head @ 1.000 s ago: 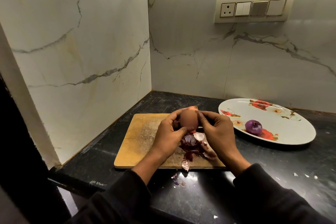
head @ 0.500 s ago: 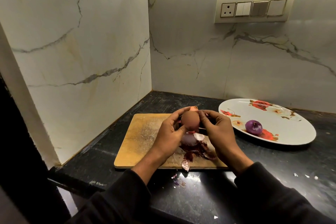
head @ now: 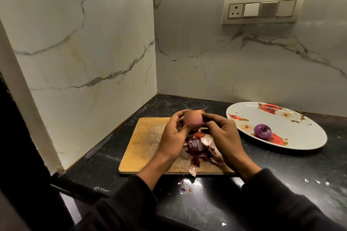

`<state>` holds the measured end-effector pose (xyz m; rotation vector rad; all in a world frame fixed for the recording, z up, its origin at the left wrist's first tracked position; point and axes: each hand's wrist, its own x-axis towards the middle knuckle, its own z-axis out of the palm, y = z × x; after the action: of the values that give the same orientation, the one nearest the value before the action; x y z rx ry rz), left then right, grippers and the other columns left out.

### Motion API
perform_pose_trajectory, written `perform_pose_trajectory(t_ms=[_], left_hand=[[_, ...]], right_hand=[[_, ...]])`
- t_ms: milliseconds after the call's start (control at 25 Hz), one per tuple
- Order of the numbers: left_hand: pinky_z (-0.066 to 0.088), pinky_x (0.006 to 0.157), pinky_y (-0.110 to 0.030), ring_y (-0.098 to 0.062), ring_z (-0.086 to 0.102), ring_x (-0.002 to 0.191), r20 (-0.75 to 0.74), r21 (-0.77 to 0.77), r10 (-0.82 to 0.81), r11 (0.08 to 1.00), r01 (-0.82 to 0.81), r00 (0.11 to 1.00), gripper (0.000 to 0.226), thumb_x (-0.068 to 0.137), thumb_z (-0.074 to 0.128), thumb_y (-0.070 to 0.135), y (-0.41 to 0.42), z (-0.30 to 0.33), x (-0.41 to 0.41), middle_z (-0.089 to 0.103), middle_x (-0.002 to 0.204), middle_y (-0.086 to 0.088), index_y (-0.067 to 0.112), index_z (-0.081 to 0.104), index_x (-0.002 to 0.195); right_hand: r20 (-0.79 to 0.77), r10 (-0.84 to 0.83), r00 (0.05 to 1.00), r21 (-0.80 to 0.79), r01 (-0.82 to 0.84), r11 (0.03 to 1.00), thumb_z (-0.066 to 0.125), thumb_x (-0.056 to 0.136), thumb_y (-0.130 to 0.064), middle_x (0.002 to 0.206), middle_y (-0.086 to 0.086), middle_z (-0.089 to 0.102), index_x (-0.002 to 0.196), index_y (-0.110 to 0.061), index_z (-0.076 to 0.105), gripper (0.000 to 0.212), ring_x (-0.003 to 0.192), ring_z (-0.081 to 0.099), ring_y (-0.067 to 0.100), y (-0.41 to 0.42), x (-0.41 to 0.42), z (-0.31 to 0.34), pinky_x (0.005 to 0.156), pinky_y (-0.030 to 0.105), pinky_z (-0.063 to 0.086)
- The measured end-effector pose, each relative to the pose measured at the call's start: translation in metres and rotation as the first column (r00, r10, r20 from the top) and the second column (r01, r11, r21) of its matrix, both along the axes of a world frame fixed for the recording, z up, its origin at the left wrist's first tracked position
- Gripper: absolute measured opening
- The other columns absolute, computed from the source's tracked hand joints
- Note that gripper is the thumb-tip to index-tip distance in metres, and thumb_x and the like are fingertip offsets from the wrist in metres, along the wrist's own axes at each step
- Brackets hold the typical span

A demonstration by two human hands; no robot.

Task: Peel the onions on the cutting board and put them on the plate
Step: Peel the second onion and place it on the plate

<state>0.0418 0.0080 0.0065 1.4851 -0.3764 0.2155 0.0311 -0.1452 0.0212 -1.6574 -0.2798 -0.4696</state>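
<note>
At centre frame the cutting board [head: 150,144] lies near the left wall. Above it the left hand [head: 173,137] curls round an unpeeled onion [head: 193,121], thumb across its front. The right hand [head: 222,137] pinches at the onion's right side, fingertips bent in; whether it has skin caught I cannot tell. Peeling likely goes best with the left turning the onion while the right strips downward, dropping skin onto the peel pile [head: 201,150] below. At right, the plate [head: 300,144] holds one peeled onion [head: 262,131], with bare room around it and open counter between board and plate.
</note>
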Motion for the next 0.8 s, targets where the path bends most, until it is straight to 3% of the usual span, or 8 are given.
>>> perform_pose_trajectory(t_ms=[120,200,400,480,640,720,800], left_hand=[[0.060,0.088,-0.039,-0.025,0.071,0.107,-0.026,-0.040,0.018,0.999,-0.019,1.000,0.033,0.105,0.050,0.012,0.002,-0.002,0.003,0.064,0.128,-0.006,0.015,0.053,0.137],[0.061,0.084,-0.035,-0.024,0.072,0.104,-0.021,-0.054,0.015,0.998,-0.016,1.000,0.032,0.105,0.049,0.016,0.002,-0.001,0.002,0.063,0.127,-0.006,0.015,0.054,0.136],[0.060,0.080,-0.031,-0.018,0.072,0.094,0.009,-0.016,0.004,1.000,-0.004,1.000,0.035,0.105,0.046,0.027,0.000,0.003,-0.003,0.063,0.123,0.000,0.020,0.055,0.139],[0.059,0.077,-0.029,-0.015,0.072,0.089,0.026,-0.014,0.004,1.000,-0.004,1.000,0.033,0.106,0.046,0.025,0.000,0.004,-0.005,0.066,0.117,0.003,0.019,0.056,0.137],[0.060,0.076,-0.028,-0.014,0.072,0.089,0.046,-0.020,0.027,0.999,-0.026,0.999,0.030,0.106,0.048,0.021,0.000,0.006,-0.008,0.071,0.102,0.013,0.017,0.055,0.135],[0.061,0.079,-0.029,-0.019,0.072,0.096,0.056,-0.013,0.049,0.999,-0.049,0.997,0.030,0.104,0.053,0.021,0.000,0.005,-0.007,0.070,0.108,0.014,0.019,0.056,0.133],[0.061,0.083,-0.035,-0.027,0.070,0.106,0.083,0.009,0.071,0.997,-0.072,0.994,0.030,0.101,0.059,0.026,0.001,0.003,-0.004,0.063,0.124,0.003,0.026,0.059,0.130]], right_hand=[[0.023,0.082,0.996,0.000,-0.082,0.997,0.071,0.089,-0.008,0.099,-0.007,0.077,0.107,-0.026,0.072,0.026,0.096,0.072,0.007,-0.001,-0.003,0.004,0.081,0.023,0.058],[0.028,0.042,0.999,-0.037,-0.040,0.998,0.078,0.081,-0.008,0.092,-0.010,0.076,0.103,-0.024,0.073,0.027,0.089,0.072,0.005,-0.002,-0.003,0.003,0.078,0.022,0.058],[0.053,-0.013,0.999,-0.065,0.016,0.998,0.077,0.082,-0.003,0.081,-0.007,0.073,0.086,-0.019,0.070,0.018,0.077,0.070,0.007,-0.001,-0.001,0.002,0.070,0.021,0.056],[0.074,-0.083,0.994,-0.149,0.093,0.984,0.075,0.085,-0.003,0.078,-0.004,0.071,0.087,-0.023,0.070,0.020,0.074,0.067,0.008,-0.002,0.002,-0.002,0.068,0.023,0.055],[0.114,-0.210,0.971,-0.356,0.237,0.904,0.069,0.089,-0.005,0.077,-0.014,0.065,0.092,-0.024,0.070,0.019,0.068,0.056,-0.005,-0.004,0.004,-0.007,0.061,0.010,0.043],[0.132,-0.201,0.971,-0.378,0.237,0.895,0.071,0.090,-0.010,0.084,-0.018,0.067,0.099,-0.022,0.075,0.015,0.076,0.061,-0.008,-0.005,0.003,-0.005,0.067,0.009,0.045],[0.177,-0.204,0.963,-0.400,0.260,0.879,0.073,0.089,-0.014,0.086,-0.014,0.068,0.101,-0.019,0.077,0.014,0.083,0.065,-0.001,-0.005,0.002,-0.005,0.074,0.016,0.050]])
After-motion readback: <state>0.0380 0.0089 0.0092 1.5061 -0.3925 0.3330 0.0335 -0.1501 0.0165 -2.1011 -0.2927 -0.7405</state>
